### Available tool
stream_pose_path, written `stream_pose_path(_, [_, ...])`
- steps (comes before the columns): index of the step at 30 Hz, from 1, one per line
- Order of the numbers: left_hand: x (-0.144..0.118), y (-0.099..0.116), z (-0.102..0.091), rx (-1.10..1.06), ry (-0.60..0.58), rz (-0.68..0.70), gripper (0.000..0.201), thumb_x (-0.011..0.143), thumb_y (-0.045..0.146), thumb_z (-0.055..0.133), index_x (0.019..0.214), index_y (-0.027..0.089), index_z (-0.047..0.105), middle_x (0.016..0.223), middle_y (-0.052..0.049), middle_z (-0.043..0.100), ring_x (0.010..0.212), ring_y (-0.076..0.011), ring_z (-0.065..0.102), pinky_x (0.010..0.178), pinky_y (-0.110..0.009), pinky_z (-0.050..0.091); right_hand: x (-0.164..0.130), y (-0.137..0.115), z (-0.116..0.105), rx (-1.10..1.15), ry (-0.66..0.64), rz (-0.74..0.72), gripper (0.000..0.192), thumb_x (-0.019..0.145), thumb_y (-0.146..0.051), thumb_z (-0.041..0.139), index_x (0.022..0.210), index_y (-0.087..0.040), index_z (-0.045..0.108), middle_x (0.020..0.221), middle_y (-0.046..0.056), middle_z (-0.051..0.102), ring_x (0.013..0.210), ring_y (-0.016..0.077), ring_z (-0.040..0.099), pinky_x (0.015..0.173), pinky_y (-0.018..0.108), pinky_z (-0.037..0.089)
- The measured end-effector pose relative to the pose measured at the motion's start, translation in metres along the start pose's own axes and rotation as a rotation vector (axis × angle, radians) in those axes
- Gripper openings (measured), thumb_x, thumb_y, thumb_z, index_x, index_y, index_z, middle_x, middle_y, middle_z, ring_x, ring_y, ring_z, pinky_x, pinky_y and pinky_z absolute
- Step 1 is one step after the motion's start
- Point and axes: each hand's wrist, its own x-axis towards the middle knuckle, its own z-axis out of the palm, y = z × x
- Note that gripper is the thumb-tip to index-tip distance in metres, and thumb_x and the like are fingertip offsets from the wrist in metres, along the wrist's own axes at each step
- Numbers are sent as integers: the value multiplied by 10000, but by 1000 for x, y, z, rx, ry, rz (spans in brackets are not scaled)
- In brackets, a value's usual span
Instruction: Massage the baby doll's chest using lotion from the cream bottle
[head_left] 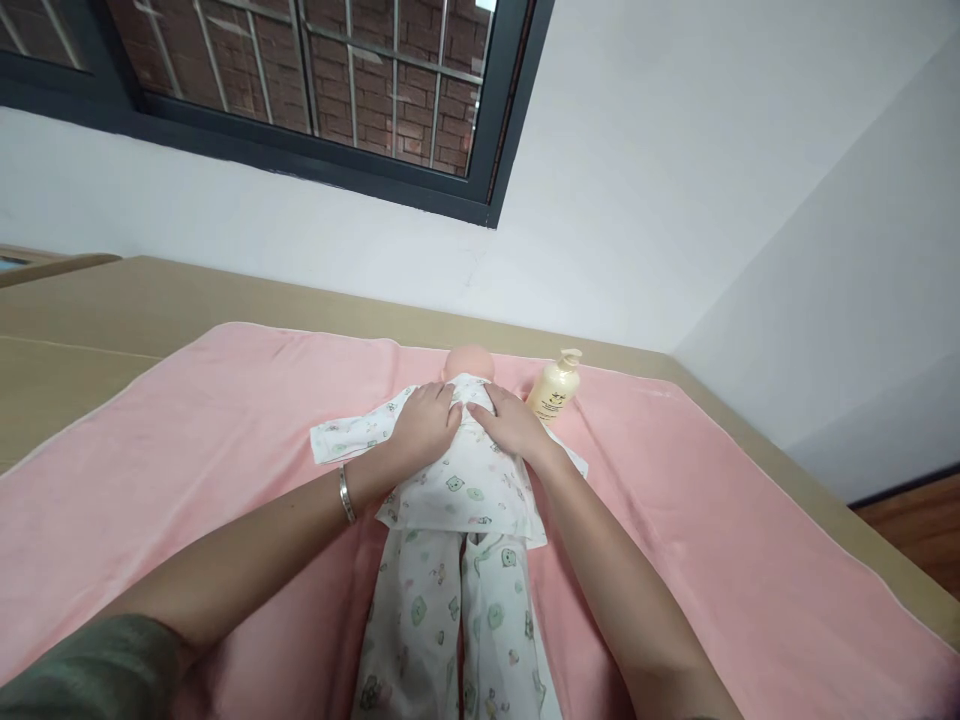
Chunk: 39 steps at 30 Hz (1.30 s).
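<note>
While both hands lie on the doll's chest, the broad pink fleece blanket [187, 440] covers most of the tan bed surface [90, 310] and fills the lower two thirds of the frame, under a dark-framed window [315, 90] at the upper left. At the centre lies the baby doll in white printed cotton pyjamas [457, 500], on its back, its long axis running nearly straight up and down the frame: the bare pink head [470, 360] points toward the white wall at the top, and the two trouser legs run down to the bottom edge. One sleeve is spread out flat toward the left.

Judging from this, the step looks like smoothing or closing the top over the chest. It would go best with flat, even pressure drawn outward from the middle line, so the cloth lies without folds and the doll does not twist on the soft blanket.

Right hand [514, 422]: flat, fingers together, palm pressed on the doll's upper chest just right of centre. Left hand [426, 425]: likewise flat and lightly spread on the chest's left side, a silver bangle [346, 494] on its wrist.

A cream plastic pump bottle [555, 390] lies tilted on the blanket just right of the head.
</note>
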Motion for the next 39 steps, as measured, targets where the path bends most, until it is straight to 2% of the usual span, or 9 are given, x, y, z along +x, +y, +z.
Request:
stream_pose_path(6, [8, -7, -11, -52, -146, -93, 475, 1000, 378, 318, 1284, 111, 589, 1291, -175, 660, 1242, -299, 590, 1047, -423, 455, -16, -32, 12, -173, 56, 89, 623, 1038, -395, 317, 1479, 37, 400, 1523, 280, 428, 1469, 357, 329, 1190, 455, 235])
stream_pose_path(13, [-14, 17, -3, 114, 14, 56, 448, 973, 265, 363, 1326, 58, 545, 1398, -239, 576, 1347, -341, 497, 1116, -489, 396, -1, -9, 2, -3, 20, 73, 594, 1031, -466, 337, 1429, -56, 498, 1504, 209, 487, 1407, 302, 436, 1143, 401, 330])
stream_pose_path(16, [-6, 11, -9, 36, -57, 20, 424, 961, 275, 372, 1266, 72, 585, 1330, -216, 625, 1284, -322, 551, 1095, -452, 425, -8, -21, 6, -79, 39, 134, 600, 1033, -409, 321, 1457, -4, 449, 1519, 250, 451, 1445, 317, 386, 1173, 424, 275])
stream_pose_path(19, [8, -3, -16, -102, -151, -36, 410, 971, 322, 347, 1203, 121, 618, 1231, -168, 686, 1171, -285, 626, 1029, -412, 478, -20, -38, 9, -127, 29, 103, 578, 1024, -351, 327, 1478, -7, 421, 1549, 256, 406, 1479, 321, 331, 1172, 436, 273])
stream_pose_path(23, [9, -4, -14, -82, -149, -27, 482, 983, 349, 319, 1280, 77, 583, 1309, -204, 649, 1238, -315, 593, 1076, -451, 446, -12, -28, 4, -54, 20, 72, 480, 1034, -361, 304, 1351, -104, 557, 1485, 192, 512, 1379, 295, 465, 1096, 409, 373])
stream_pose_path(27, [-2, 9, -13, 59, -96, 28, 529, 961, 305, 355, 1389, 37, 513, 1442, -226, 554, 1387, -337, 472, 1178, -466, 343, 2, -8, -2, -33, 44, 46, 445, 1035, -371, 326, 1257, -96, 596, 1395, 188, 585, 1317, 281, 505, 1102, 409, 361])
stream_pose_path(30, [0, 8, -24, -20, -139, -35, 477, 943, 312, 381, 1316, 106, 597, 1369, -173, 633, 1303, -307, 567, 1115, -420, 431, -6, -17, -4, -65, 92, 12, 418, 1018, -350, 365, 1255, -104, 606, 1352, 191, 614, 1285, 301, 529, 1098, 445, 367])
stream_pose_path(34, [14, -8, -41, -172, -88, -217, 525, 950, 344, 353, 1371, 126, 579, 1439, -122, 604, 1343, -260, 555, 1114, -358, 440, -20, -38, 2, -86, 205, -135, 483, 1004, -336, 409, 1429, -127, 506, 1579, 169, 398, 1496, 309, 291, 1215, 485, 216])
stream_pose_path(39, [26, -28, -49, -125, -82, -311, 597, 921, 351, 387, 1445, 95, 513, 1510, -123, 535, 1395, -269, 506, 1169, -369, 380, -18, -40, 12, -70, 83, -120, 552, 1005, -379, 418, 1495, -126, 437, 1638, 171, 282, 1538, 331, 192, 1233, 544, 149])
